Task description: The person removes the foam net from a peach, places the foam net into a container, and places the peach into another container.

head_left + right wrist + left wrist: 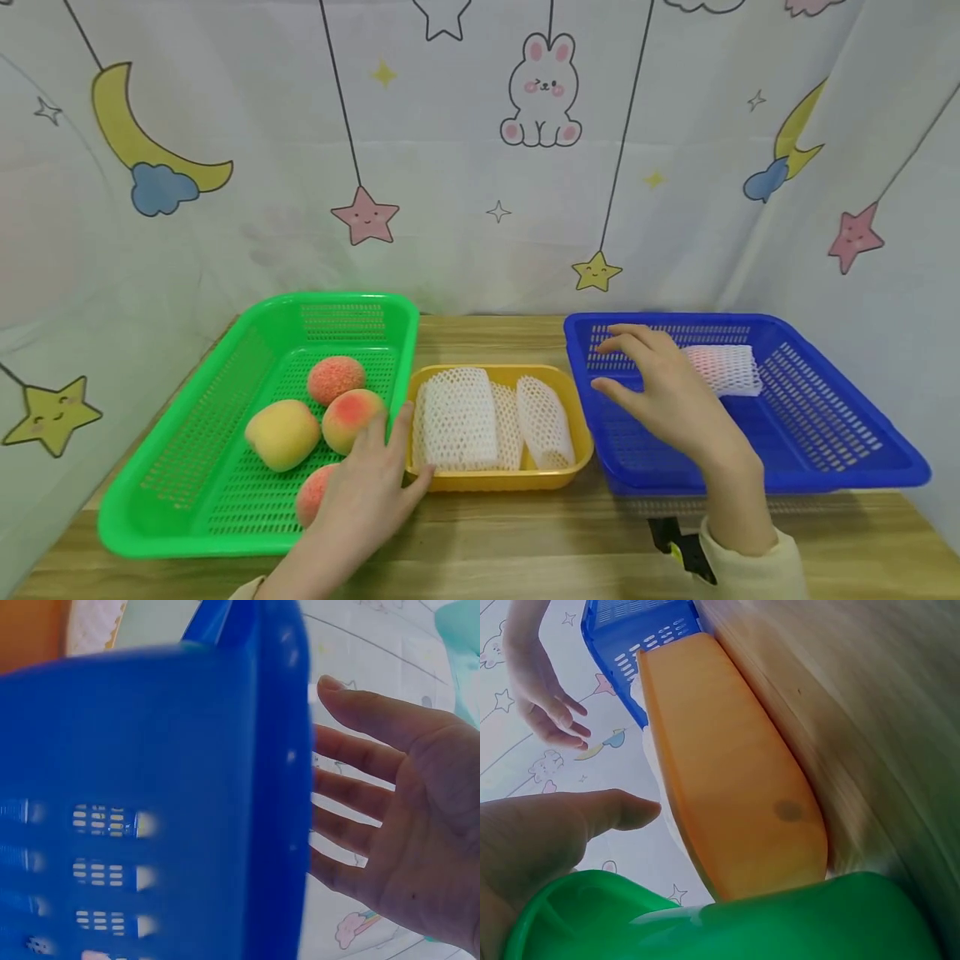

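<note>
My left hand (367,487) reaches over the right side of the green basket (202,546), fingers stretched out and thumb apart. Its fingertips lie beside a yellow-red peach (348,419); whether they touch it cannot be told. A yellow peach (283,435), a red peach (336,379) and another red peach (311,497), partly behind the hand, lie in the basket. Over the blue basket (795,479) hovers my right hand (671,400), fingers spread and holding nothing. Beyond it, in that basket, lies a pinkish fruit in a white foam net (723,369).
Between the two baskets stands a yellow-orange tray (495,481) with white foam nets (457,421) inside. All rest on a wooden table (510,542). A white patterned curtain (465,167) hangs close behind. A black strap-like piece (678,550) shows by the right wrist.
</note>
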Tool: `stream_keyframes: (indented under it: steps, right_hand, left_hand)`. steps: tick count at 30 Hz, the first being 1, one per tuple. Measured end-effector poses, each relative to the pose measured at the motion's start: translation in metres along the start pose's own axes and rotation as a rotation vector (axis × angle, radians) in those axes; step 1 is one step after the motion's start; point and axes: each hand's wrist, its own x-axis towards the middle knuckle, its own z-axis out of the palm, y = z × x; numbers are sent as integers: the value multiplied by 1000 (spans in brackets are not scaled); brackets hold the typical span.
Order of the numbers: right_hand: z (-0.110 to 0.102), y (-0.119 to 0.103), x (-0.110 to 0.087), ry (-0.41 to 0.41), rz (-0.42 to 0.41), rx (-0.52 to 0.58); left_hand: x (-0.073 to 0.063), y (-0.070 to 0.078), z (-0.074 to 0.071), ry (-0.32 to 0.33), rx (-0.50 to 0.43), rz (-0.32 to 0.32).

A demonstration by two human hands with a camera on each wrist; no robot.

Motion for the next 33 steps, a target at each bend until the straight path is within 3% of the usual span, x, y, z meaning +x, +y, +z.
stream_keyframes:
  steps: [14,33]
  right_hand:
    - [-4,41,-2,5,4,-106]
    - [-3,100,-7,14,-20,-282]
  left_hand:
    - [0,-1,4,51,25,44]
    - [0,-1,3,0,35,5]
